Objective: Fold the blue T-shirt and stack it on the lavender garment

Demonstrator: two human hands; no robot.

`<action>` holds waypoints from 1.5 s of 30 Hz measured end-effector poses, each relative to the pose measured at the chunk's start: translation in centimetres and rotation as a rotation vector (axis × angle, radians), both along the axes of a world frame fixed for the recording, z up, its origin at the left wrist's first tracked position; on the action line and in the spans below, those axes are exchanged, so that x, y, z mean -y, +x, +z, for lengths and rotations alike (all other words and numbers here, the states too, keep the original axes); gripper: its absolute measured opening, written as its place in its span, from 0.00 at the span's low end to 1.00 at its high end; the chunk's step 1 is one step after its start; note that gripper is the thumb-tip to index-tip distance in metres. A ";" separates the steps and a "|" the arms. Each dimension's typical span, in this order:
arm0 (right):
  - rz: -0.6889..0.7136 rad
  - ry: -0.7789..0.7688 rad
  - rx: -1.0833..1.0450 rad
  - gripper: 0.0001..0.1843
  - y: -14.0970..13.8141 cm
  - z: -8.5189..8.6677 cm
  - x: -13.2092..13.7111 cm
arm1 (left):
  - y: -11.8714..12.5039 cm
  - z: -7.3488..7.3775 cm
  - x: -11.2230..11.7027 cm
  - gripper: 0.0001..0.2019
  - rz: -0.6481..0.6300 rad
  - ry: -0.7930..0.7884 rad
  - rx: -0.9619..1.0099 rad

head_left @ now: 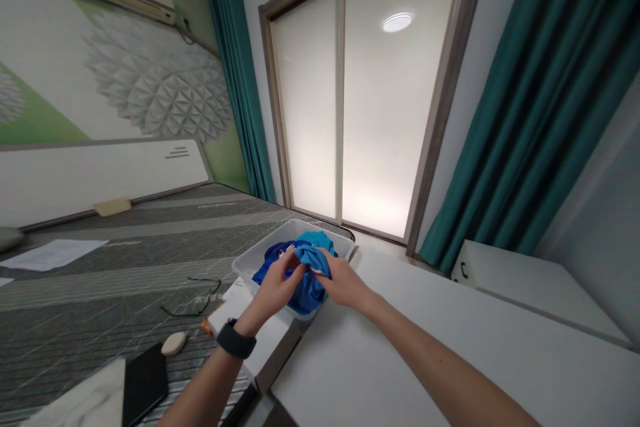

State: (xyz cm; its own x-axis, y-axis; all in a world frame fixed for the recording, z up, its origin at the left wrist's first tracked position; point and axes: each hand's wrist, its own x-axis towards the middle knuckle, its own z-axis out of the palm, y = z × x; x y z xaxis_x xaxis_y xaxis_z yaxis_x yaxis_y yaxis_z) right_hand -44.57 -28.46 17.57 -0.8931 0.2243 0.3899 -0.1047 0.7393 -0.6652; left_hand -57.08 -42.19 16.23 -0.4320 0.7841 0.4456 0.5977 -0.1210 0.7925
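Observation:
Both my hands are closed on a bunched blue cloth, holding it over a white plastic bin. My left hand, with a dark watch on its wrist, pinches the cloth's left side. From the right, my right hand grips the same cloth with its fingers partly hidden behind the folds. More crumpled cloth in dark blue and light blue lies in the bin under and around my hands. What kind of garment it is, I cannot tell.
The bin rests beside a white tabletop and a grey patterned bed. On the bed lie glasses, a paper sheet, a pale oval object and a black flat object. A white cabinet stands at right.

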 end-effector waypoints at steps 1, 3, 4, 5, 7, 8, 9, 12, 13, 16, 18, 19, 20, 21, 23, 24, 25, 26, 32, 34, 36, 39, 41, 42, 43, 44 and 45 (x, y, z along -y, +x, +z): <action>-0.022 -0.033 -0.025 0.22 0.2 0.3 -0.2 | 0.0 -0.1 0.2 0.17 0.020 -0.006 -0.048; -0.077 -0.103 -0.081 0.17 0.5 0.7 -0.9 | -0.2 -0.6 0.6 0.24 0.038 -0.058 -0.190; -0.105 -0.142 -0.111 0.16 0.6 0.9 -1.3 | -0.2 -0.9 0.7 0.29 0.040 -0.103 -0.269; -0.139 -0.179 -0.142 0.16 0.8 1.1 -1.7 | -0.2 -1.2 0.7 0.32 0.040 -0.157 -0.346; -0.217 -0.230 -0.197 0.16 1.1 1.3 -2.3 | -0.1 -1.7 0.5 0.25 0.041 -0.273 -0.450; -0.259 -0.233 -0.209 0.18 1.2 1.4 -2.4 | -0.1 -1.8 0.3 0.18 0.047 -0.315 -0.462; -0.301 -0.214 -0.201 0.21 1.5 1.4 -2.5 | 0.0 -1.8 0.1 0.13 0.055 -0.332 -0.446; -0.362 -0.049 -0.052 0.30 2.4 1.2 -2.0 | 0.2 -1.0 -0.5 0.13 0.091 -0.221 -0.281; -0.347 0.017 0.014 0.30 2.7 1.0 -1.6 | 0.3 -0.6 -0.6 0.13 0.109 -0.152 -0.211; -0.216 0.147 0.145 0.27 3.5 0.3 -0.4 | 0.9 0.9 -0.7 0.14 0.131 -0.016 -0.001; -0.160 0.165 0.174 0.35 3.9 -0.2 0.3 | 1.6 1.8 -0.8 0.15 0.111 0.006 0.132; -0.152 0.159 0.172 0.42 4.0 -0.3 0.5 | 2.1 2.2 -0.8 0.15 0.080 0.001 0.183; -0.155 0.144 0.158 0.48 4.2 -0.4 0.6 | 2.7 2.5 -0.9 0.15 0.038 -0.009 0.219; -0.158 0.121 0.134 0.51 4.3 -0.4 0.6 | 3.2 2.8 -1.0 0.14 -0.011 -0.027 0.239; -0.141 0.052 0.075 0.45 4.7 -0.3 0.4 | 4.3 3.3 -1.1 0.13 -0.106 -0.065 0.229; -0.129 0.011 0.050 0.38 5.0 -0.3 0.3 | 4.8 3.5 -1.1 0.13 -0.143 -0.076 0.199; -0.118 -0.030 0.028 0.31 5.2 -0.3 0.1 | 5.1 3.6 -1.1 0.13 -0.162 -0.077 0.154; -0.112 -0.070 0.013 0.25 5.5 -0.4 -0.1 | 5.3 3.6 -1.1 0.14 -0.164 -0.073 0.093; -0.164 -0.321 0.012 0.12 6.9 -2.1 -1.7 | 3.7 1.6 -0.2 0.22 -0.052 -0.317 -0.416; -0.172 -0.410 0.049 0.15 7.4 -2.8 -2.0 | 2.9 0.4 -0.1 0.19 -0.046 -0.522 -0.534; -0.181 -0.474 0.071 0.18 8.0 -3.4 -2.2 | 2.4 -0.7 -0.3 0.12 -0.026 -0.637 -0.571; -0.187 -0.509 0.100 0.20 9.7 -3.9 -2.4 | 2.6 -1.4 -1.0 0.12 0.019 -0.584 -0.541; -0.194 -0.495 0.141 0.21 11.1 -4.0 -2.6 | 3.3 -1.2 -1.7 0.13 0.013 -0.499 -0.510; -0.198 -0.484 0.156 0.21 11.9 -4.1 -2.8 | 3.8 -1.1 -2.1 0.14 -0.001 -0.462 -0.490; -0.203 -0.476 0.162 0.22 12.6 -4.2 -3.0 | 4.5 -0.9 -2.6 0.13 -0.019 -0.425 -0.467; -0.210 -0.473 0.163 0.22 13.4 -4.4 -3.2 | 5.1 -0.8 -3.2 0.13 -0.041 -0.387 -0.439; -0.220 -0.473 0.160 0.23 14.2 -4.6 -3.5 | 5.9 -0.7 -3.8 0.13 -0.070 -0.348 -0.405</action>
